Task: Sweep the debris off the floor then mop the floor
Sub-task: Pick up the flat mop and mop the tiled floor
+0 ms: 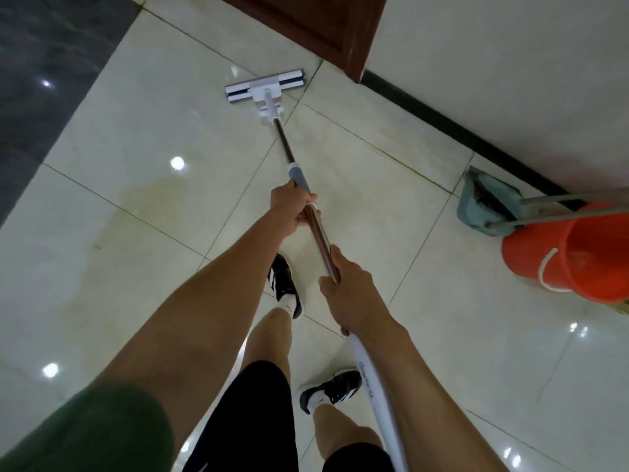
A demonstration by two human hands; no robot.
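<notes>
Left hand point(295, 206) curled round the mop point(299, 199) shaft just below the grey collar, fingers wrapped underneath; right hand point(347, 294) closed round the same shaft lower down, where brown metal meets the white grip. Flat mop head point(265, 86) down on the pale tiled floor point(136, 137) ahead, close to the brown door point(306, 22). At right by the wall: teal dustpan point(483, 202) just beside 1 orange bucket point(578, 260), 2 grey handles lying across the bucket rim.
</notes>
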